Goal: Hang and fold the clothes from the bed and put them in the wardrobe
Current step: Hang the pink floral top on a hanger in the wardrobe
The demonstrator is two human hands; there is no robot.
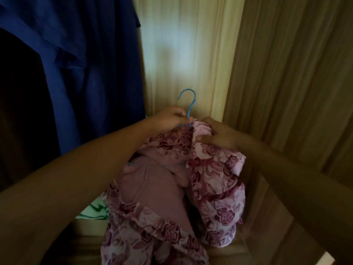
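A deep blue garment [76, 64] of smooth, softly creased cloth hangs at the left, with a patch of green-and-white patterned fabric [93, 209] lower down. The left hand [170, 117], fingers curled, pinches the neck of a thin blue hanger [191, 107] with a rounded hook. Below it droops the pink dress [214, 180], rose-printed with a plain mauve lining, bunched in folds. The right hand [219, 134] grips the dress's fabric beside the hanger. Grained wooden panels [296, 83] stand at the right.
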